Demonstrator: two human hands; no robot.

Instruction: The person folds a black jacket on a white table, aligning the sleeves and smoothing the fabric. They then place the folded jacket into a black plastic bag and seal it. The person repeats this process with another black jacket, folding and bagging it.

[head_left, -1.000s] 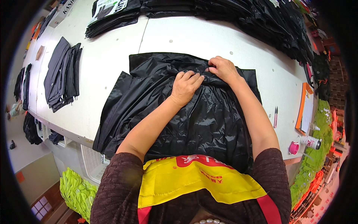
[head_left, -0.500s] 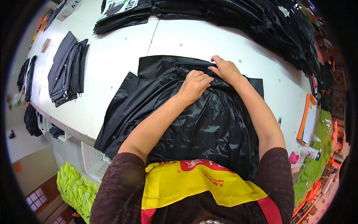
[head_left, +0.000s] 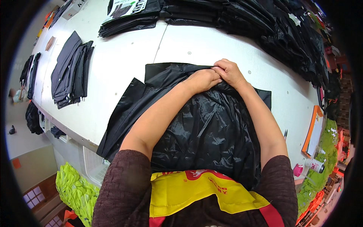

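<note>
A shiny black garment (head_left: 204,130), jacket-like with gathered, wrinkled fabric, lies spread over the white table (head_left: 113,72) in front of me. Its near part reaches down to my yellow apron bib. At the far edge of the garment, my left hand (head_left: 205,80) has its fingers closed on a fold of the cloth. Close beside it, almost touching, my right hand (head_left: 229,73) pinches the same edge between thumb and bent fingers. The fingertips of both hands are partly hidden in the folds.
Folded dark garments (head_left: 72,73) lie at left. Along the back stand a black stack with a printed sheet (head_left: 124,9) and piled black garments (head_left: 245,22). At right are snips (head_left: 285,134), an orange-edged board (head_left: 313,132) and a white bottle (head_left: 314,165). Lime fabric (head_left: 77,195) is heaped at lower left.
My right hand has closed on the garment's edge from a more open pose. My left hand has moved right and slightly up, up against it. The view has shifted a little.
</note>
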